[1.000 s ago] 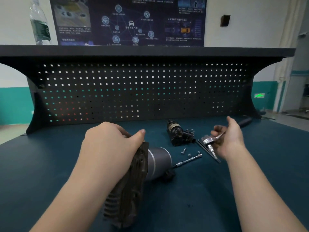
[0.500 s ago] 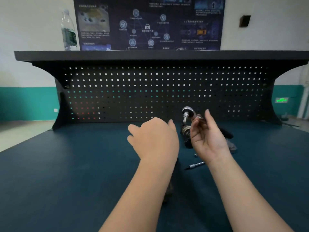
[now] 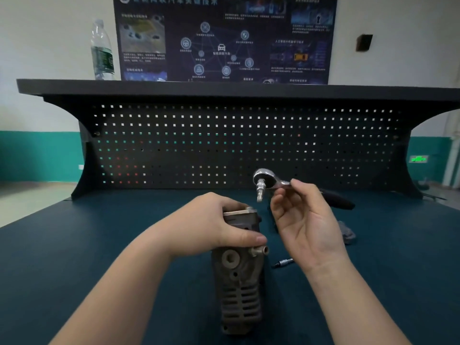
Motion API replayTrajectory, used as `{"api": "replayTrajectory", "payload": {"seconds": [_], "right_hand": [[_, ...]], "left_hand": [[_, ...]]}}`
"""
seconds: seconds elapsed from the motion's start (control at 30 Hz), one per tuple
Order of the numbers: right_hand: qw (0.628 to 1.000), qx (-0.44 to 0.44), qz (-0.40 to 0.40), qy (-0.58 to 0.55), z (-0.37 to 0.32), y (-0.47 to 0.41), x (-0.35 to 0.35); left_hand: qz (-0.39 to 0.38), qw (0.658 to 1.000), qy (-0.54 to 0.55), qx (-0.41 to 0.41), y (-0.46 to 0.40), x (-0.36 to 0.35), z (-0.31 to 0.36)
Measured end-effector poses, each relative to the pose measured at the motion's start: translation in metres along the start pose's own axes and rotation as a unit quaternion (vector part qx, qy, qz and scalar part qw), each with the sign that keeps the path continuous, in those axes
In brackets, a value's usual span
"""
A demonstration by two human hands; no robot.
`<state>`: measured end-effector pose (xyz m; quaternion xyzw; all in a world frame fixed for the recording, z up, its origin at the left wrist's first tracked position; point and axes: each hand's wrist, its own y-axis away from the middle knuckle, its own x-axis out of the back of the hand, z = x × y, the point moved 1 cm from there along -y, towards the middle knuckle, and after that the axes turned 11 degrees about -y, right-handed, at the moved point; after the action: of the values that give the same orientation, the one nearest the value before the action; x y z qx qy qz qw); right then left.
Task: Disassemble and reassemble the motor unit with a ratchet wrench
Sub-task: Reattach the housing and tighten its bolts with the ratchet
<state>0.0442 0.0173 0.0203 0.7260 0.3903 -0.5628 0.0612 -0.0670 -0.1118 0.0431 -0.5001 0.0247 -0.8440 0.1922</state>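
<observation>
Grey metal motor unit (image 3: 239, 277) lies on the bench (image 3: 74, 257); my left hand (image 3: 211, 227) clamps its far end to steady it. My right hand (image 3: 306, 220) pinches the ratchet wrench (image 3: 267, 181), raised, bit pointing down, ready to seat.

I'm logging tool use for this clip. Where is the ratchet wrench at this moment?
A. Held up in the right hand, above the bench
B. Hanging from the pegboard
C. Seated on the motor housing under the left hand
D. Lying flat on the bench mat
A: the right hand pinches the ratchet wrench by its shank in the air, its drive pointing down, clear of the motor housing that the left hand grips.
</observation>
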Motion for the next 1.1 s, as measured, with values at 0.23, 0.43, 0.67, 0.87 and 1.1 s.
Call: {"api": "replayTrajectory", "payload": {"seconds": [0.23, 0.43, 0.67, 0.87, 1.1], "right_hand": [[0.999, 0.014, -0.014, 0.045, -0.004, -0.001, -0.003], [1.0, 0.008, -0.004, 0.027, -0.007, -0.003, -0.002], [0.998, -0.039, 0.007, 0.039, -0.01, -0.015, -0.007], [0.988, -0.105, -0.031, 0.111, -0.009, -0.026, -0.02], [0.978, -0.159, -0.05, 0.124, -0.011, -0.042, -0.028]], "left_hand": [[0.007, 1.0, -0.002, -0.02, -0.001, -0.002, -0.003], [0.073, 0.975, 0.208, -0.016, 0.003, -0.014, -0.003], [0.069, 0.975, 0.213, -0.002, -0.006, -0.012, -0.007], [-0.021, 0.95, 0.312, -0.021, -0.015, 0.005, -0.009], [-0.071, 0.923, 0.377, -0.033, -0.029, 0.014, -0.008]]}}
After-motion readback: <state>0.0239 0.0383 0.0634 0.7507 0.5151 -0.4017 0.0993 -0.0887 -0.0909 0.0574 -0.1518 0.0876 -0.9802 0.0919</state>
